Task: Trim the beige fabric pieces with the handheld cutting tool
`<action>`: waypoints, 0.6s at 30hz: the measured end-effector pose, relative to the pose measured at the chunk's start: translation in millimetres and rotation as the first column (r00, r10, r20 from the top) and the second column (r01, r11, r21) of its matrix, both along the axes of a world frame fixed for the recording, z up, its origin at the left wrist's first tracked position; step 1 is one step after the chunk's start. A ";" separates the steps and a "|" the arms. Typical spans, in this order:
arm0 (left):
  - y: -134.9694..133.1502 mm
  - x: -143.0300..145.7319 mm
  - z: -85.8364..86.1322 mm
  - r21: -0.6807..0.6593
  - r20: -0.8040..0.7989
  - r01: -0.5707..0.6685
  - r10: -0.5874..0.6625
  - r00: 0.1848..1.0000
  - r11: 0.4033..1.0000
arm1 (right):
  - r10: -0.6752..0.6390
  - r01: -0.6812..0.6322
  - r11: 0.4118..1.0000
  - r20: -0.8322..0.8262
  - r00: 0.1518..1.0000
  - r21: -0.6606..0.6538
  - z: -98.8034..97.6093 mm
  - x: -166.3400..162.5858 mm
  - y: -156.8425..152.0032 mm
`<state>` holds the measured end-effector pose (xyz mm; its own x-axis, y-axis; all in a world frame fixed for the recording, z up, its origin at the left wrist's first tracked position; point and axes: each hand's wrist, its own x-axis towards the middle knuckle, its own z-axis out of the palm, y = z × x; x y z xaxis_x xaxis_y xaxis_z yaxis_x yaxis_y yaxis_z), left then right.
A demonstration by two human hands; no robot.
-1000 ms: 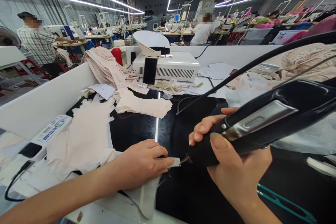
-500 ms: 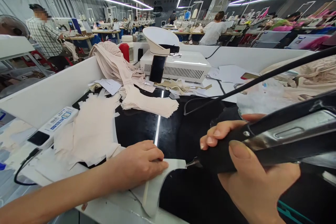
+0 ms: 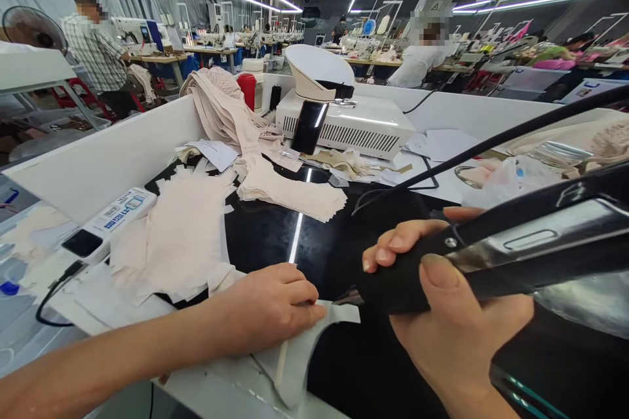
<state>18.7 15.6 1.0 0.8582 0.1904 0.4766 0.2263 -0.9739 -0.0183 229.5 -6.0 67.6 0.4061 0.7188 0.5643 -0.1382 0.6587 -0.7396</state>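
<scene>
A person in a checked shirt (image 3: 95, 52) stands at far left in a sewing hall. In the foreground, a white box (image 3: 111, 222) with blue print lies at the near left edge of a black-topped table (image 3: 260, 236), and a loose pile of beige pieces (image 3: 181, 242) is just beside it.

The worker's left hand (image 3: 270, 304) lies flat with its fingers together, pressing down a curved white piece (image 3: 307, 353) at the table's near edge rather than gripping it. It has kept that hold over the past second. More of the piece's far end now shows beyond the fingertips than a second ago.

Behind, a dark phone (image 3: 307, 127) leans against a white machine (image 3: 363, 124).

To the right, the right hand (image 3: 457, 340) is clamped around the black handle of a cutting tool (image 3: 491, 262), thumb on top. A black cord (image 3: 491, 141) runs up and away to the right. The tool's metal tip, which a second ago met the very end of the piece, now sits over its upper edge, close to the left fingertips. The two hands are near each other but not touching.

Judging by that shift, the trimming appears to be moving along the piece's edge. The piece is still pinned where it lay, and whether the tip touches the cloth cannot be told.
</scene>
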 end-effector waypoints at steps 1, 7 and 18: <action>-0.5 0.9 0.3 0.003 0.002 0.003 -0.003 1.000 1.000 | -0.003 0.003 1.000 0.009 1.000 0.000 -0.3 -0.2 0.0; -1.6 2.3 -1.4 -0.009 0.021 0.011 -0.011 1.000 1.000 | -0.060 0.061 0.998 0.030 0.998 -0.025 -0.4 5.2 -1.0; -1.6 -1.5 -3.8 -0.036 -0.007 0.006 -0.007 1.000 0.999 | -0.100 0.101 0.994 0.033 0.994 -0.042 3.2 12.3 -5.1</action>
<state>17.3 14.0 -2.9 0.8628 0.2017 0.4636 0.2199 -0.9754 0.0151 241.7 -11.1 70.8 0.4606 0.6994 0.5465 -0.0501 0.6352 -0.7707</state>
